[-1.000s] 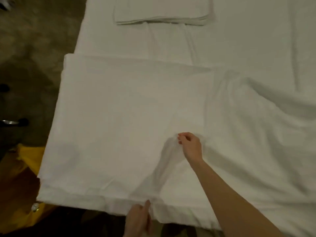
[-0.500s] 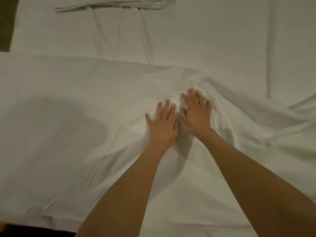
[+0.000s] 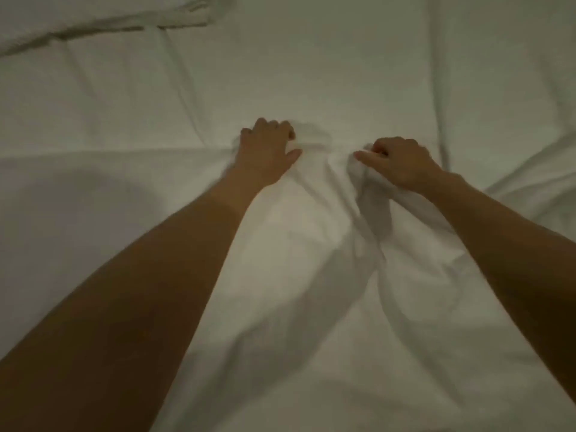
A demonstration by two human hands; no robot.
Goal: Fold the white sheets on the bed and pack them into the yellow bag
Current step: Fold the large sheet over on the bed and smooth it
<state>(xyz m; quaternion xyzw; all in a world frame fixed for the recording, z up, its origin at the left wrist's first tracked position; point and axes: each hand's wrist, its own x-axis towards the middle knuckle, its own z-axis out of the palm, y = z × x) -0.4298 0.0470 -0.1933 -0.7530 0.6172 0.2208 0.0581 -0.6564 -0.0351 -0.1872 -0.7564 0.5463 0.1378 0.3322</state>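
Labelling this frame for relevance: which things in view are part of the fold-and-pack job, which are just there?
In the job:
- white sheet, spread out and bunched at the middle
- left hand, gripping its cloth
- right hand, gripping its cloth
- folded sheet, far left, likely already done

Just there:
- bed cover underneath

Yellow bag not in view.

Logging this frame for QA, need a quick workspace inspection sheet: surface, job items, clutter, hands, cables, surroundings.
Surface: white-covered bed, creased.
Job's things: loose white cotton sheet spread across the near bed, bunched between the hands; folded white sheet stack at far left edge. Yellow bag not in view.
Clutter: nothing seen.
Hands: left hand grips a bunch of the loose sheet; right hand pinches a fold of it. Both arms bare.
Cables: nothing seen.
Surroundings: nothing seen beyond the bed; dim light.
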